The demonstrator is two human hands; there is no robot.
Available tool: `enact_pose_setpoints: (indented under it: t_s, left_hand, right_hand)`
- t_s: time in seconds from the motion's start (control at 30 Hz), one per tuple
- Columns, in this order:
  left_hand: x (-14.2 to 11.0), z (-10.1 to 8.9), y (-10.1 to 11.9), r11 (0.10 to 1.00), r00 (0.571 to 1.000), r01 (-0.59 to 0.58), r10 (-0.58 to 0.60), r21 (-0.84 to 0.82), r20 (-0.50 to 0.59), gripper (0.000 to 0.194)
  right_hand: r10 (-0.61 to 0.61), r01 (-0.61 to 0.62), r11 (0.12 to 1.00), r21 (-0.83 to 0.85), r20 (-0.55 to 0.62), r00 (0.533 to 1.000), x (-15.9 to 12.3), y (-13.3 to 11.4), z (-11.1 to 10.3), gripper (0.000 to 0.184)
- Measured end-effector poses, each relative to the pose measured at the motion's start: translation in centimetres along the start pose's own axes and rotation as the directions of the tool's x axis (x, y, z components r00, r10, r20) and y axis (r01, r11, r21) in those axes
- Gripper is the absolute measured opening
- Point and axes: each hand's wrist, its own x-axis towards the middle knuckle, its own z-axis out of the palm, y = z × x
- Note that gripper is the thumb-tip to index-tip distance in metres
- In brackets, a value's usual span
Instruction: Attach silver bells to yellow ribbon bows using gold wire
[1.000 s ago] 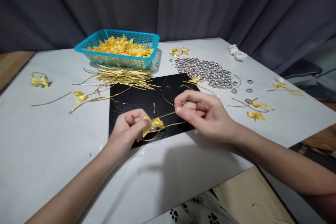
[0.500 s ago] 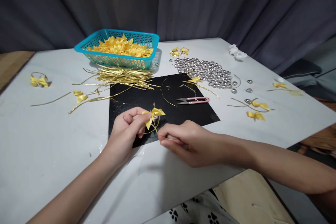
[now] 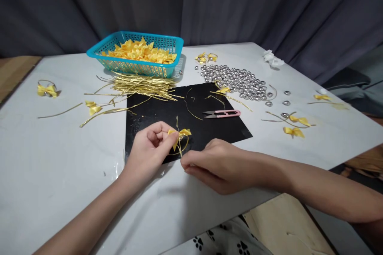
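Above the near edge of a black mat (image 3: pixel 155 113), my left hand (image 3: pixel 154 143) pinches a yellow ribbon bow (image 3: pixel 186 132) between thumb and index finger. A looped gold wire (image 3: pixel 188 143) hangs from the bow, and a small silver bead shows at its middle. My right hand (image 3: pixel 217 165), to the right and slightly lower, is closed with thumb and index fingertips on a thin gold strand (image 3: pixel 180 149) running down from the bow. On the mat behind lie pink-handled thread snips (image 3: pixel 221 114), blades pointing left.
A blue basket (image 3: pixel 134 63) of yellow bows stands at the back, a bundle of gold wires (image 3: pixel 143 87) before it. Silver beads (image 3: pixel 233 81) are heaped behind the mat. Loose bows and wires (image 3: pixel 299 121) lie right, and a wired bow (image 3: pixel 47 89) left.
The bow has turned and shifted slightly right and down in my left hand. My right hand has drawn in closer beneath it, still pinching the strand.
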Motion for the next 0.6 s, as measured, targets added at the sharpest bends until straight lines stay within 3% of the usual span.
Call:
enact_pose_setpoints:
  t_s: [0.13, 0.23, 0.37, 0.47, 0.6]
  left_hand:
    - [-0.2, 0.0, 0.1, 0.997, 0.999, -0.034, 0.031, 0.069, 0.041, 0.02]
    - [-0.5, 0.3, 0.0, 0.997, 0.987, -0.041, 0.03, 0.066, 0.16, 0.021]
    - [-0.9, 0.8, 0.4, 0.999, 0.938, 0.029, -0.034, 0.017, 0.345, 0.021]
    - [-1.1, 0.8, 0.8, 0.994, 0.916, 0.109, -0.088, -0.031, 0.391, 0.019]
    - [-1.0, 0.4, 0.7, 0.982, 0.936, 0.139, -0.088, -0.128, 0.34, 0.02]
  right_hand:
    - [-0.029, 0.049, 0.993, 0.103, -0.189, 0.982, -0.3, -0.1, -0.7, 0.011]
    - [0.032, 0.02, 0.989, 0.15, -0.337, 0.941, -0.1, 0.0, -1.1, 0.006]
    - [0.163, -0.074, 0.976, 0.205, -0.459, 0.874, 0.4, 0.9, -1.0, 0.008]
    - [0.187, -0.096, 0.972, 0.213, -0.465, 0.865, 0.8, 2.1, -0.7, 0.011]
    - [0.209, -0.161, 0.976, 0.148, -0.411, 0.887, 1.0, 3.3, -0.5, 0.011]
